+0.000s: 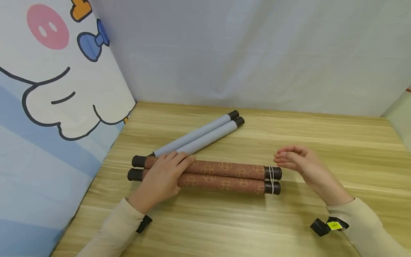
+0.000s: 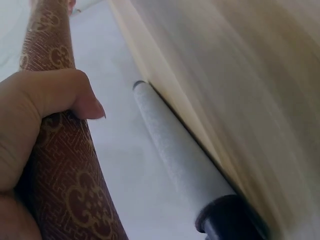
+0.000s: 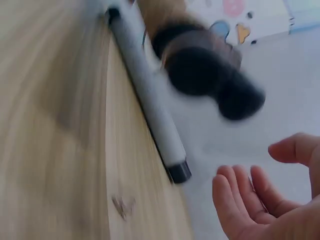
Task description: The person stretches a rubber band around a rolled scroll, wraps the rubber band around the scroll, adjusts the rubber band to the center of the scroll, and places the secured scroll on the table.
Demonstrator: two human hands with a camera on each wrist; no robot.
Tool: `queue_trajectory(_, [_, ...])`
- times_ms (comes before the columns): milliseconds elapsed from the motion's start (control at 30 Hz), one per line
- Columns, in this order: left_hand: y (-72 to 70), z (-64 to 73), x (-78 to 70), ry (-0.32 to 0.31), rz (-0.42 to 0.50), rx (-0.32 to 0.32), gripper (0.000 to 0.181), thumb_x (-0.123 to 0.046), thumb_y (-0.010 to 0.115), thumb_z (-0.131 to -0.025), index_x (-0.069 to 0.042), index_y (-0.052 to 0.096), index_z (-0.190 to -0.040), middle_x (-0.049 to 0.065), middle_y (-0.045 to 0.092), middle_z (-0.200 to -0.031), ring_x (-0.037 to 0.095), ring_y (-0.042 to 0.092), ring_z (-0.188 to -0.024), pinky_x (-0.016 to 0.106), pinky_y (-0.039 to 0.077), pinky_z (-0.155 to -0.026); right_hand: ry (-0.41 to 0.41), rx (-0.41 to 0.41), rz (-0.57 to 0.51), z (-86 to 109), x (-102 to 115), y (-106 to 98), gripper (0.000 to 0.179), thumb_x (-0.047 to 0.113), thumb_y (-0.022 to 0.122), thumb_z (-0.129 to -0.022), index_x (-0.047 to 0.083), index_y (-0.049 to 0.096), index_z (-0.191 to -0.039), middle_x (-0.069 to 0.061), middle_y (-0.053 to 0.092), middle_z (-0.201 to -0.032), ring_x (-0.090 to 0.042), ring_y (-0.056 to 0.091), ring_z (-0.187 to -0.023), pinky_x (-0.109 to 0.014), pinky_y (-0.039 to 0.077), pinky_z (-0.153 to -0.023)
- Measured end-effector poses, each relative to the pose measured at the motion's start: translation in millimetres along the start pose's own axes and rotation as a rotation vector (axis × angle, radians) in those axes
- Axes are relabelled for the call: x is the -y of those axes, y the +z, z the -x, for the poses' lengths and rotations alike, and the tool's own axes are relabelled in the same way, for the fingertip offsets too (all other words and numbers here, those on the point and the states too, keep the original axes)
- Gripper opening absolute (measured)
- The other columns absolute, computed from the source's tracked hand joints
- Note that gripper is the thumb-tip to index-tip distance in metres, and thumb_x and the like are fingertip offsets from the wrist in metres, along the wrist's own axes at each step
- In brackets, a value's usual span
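A brown scroll [image 1: 221,179], rolled up from both ends into two tubes with a gold flower pattern and black end knobs, lies across the front in the head view. White string [image 1: 272,180] loops round both knobs at its right end. My left hand [image 1: 167,175] grips the scroll left of its middle; the left wrist view shows the thumb [image 2: 60,92] bent over one patterned tube. Just off the string-bound end, my right hand [image 1: 303,164] holds nothing, its fingers loosely bent. In the right wrist view its fingertips [image 3: 220,185] are apart from the blurred black knobs [image 3: 195,70].
Behind the brown scroll lies a pale blue-grey scroll [image 1: 205,135], also two tubes with black knobs, slanting up to the right; its near end is partly covered. The wooden table [image 1: 337,135] meets a white cloth backdrop [image 1: 257,53] and, at left, a cartoon-printed cloth [image 1: 74,100].
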State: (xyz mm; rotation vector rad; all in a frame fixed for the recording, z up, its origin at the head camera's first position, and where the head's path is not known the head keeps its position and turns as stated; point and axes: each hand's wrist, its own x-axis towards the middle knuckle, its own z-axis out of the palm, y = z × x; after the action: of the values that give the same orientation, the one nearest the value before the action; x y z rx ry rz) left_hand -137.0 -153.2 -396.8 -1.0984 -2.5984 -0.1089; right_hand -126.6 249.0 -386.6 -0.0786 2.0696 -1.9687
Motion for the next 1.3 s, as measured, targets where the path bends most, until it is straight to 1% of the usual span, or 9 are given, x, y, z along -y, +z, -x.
queue_trajectory(133, [2.3,1.9,2.3,-0.013,0.013,0.024,0.078,-0.009,0.084,-0.060,-0.014,0.057,-0.133,0.003,0.062,-0.121,0.024,0.060,-0.105,0.043,0.051,-0.086,-0.128,-0.118,0.186,5.3,0,-5,0.023,0.018,0.059,-0.099,0.001,0.062,-0.114,0.008,0.070,-0.104,-0.004,0.068,-0.097,-0.018,0.056,-0.086])
queue_trajectory(267, [3.7,2.1,4.5,-0.019,0.008,0.023,0.077,-0.012,0.086,-0.061,-0.013,0.057,-0.132,0.003,0.062,-0.122,0.025,0.060,-0.106,0.044,0.051,-0.088,-0.364,-0.017,0.504,10.7,1,-2,0.017,0.005,0.063,-0.094,0.009,0.071,-0.109,0.009,0.065,-0.118,0.002,0.060,-0.110,-0.013,0.050,-0.091])
queue_trajectory(433, [5.1,2.5,6.4,-0.024,0.017,0.014,0.075,-0.017,0.089,-0.061,-0.013,0.059,-0.130,0.003,0.063,-0.120,0.025,0.060,-0.107,0.044,0.051,-0.089,-0.672,0.167,0.768,10.3,-3,9,0.046,-0.012,0.070,-0.080,0.027,0.075,-0.104,-0.001,0.058,-0.131,0.000,0.047,-0.127,-0.012,0.043,-0.094])
queue_trajectory(633, [7.5,2.7,6.0,-0.003,0.019,0.059,0.079,-0.014,0.090,-0.057,-0.016,0.058,-0.129,0.001,0.063,-0.120,0.023,0.060,-0.104,0.044,0.051,-0.089,-0.889,0.109,0.903,3.6,-19,26,0.041,-0.007,0.081,-0.069,0.029,0.072,-0.088,-0.002,0.058,-0.112,-0.012,0.050,-0.109,-0.016,0.042,-0.091])
queue_trajectory(767, [8.6,4.0,3.7,0.010,0.027,0.083,0.076,-0.008,0.087,-0.061,-0.017,0.057,-0.130,0.001,0.063,-0.122,0.024,0.060,-0.106,0.045,0.050,-0.092,-0.755,-0.035,0.787,6.4,-29,34,0.028,-0.003,0.078,-0.075,0.022,0.071,-0.087,0.002,0.059,-0.092,-0.006,0.051,-0.089,-0.016,0.043,-0.078])
queue_trajectory(900, [9.3,3.9,-0.2,0.043,0.021,0.099,0.074,0.001,0.080,-0.065,-0.015,0.055,-0.133,0.001,0.063,-0.121,0.025,0.060,-0.108,0.045,0.049,-0.093,-0.397,-0.223,0.606,8.1,-30,40,0.008,0.009,0.068,-0.091,0.013,0.072,-0.096,0.003,0.068,-0.086,0.001,0.055,-0.076,-0.016,0.047,-0.069])
queue_trajectory(967, [8.8,3.2,-2.5,0.060,0.008,0.102,0.073,0.001,0.079,-0.067,-0.014,0.055,-0.134,0.001,0.063,-0.120,0.025,0.059,-0.108,0.044,0.049,-0.093,-0.236,-0.260,0.509,6.3,-28,41,0.017,0.018,0.063,-0.096,0.005,0.071,-0.104,0.004,0.070,-0.084,0.001,0.059,-0.075,-0.017,0.050,-0.068])
queue_trajectory(1133, [9.8,2.2,-6.7,0.083,0.006,0.085,0.075,0.000,0.080,-0.065,-0.013,0.054,-0.134,0.001,0.064,-0.118,0.022,0.059,-0.106,0.041,0.050,-0.089,-0.096,-0.173,0.314,-1.2,-18,44,0.035,0.022,0.055,-0.101,-0.007,0.062,-0.120,0.011,0.074,-0.088,-0.002,0.068,-0.084,-0.020,0.056,-0.076])
queue_trajectory(1300, [12.9,4.3,-8.5,0.087,0.020,0.087,0.076,0.002,0.079,-0.064,-0.014,0.054,-0.135,-0.001,0.064,-0.116,0.021,0.059,-0.103,0.039,0.049,-0.086,-0.222,0.086,0.481,-4.0,-9,48,0.030,0.019,0.055,-0.101,0.005,0.060,-0.127,-0.005,0.074,-0.113,-0.007,0.070,-0.102,-0.022,0.056,-0.087])
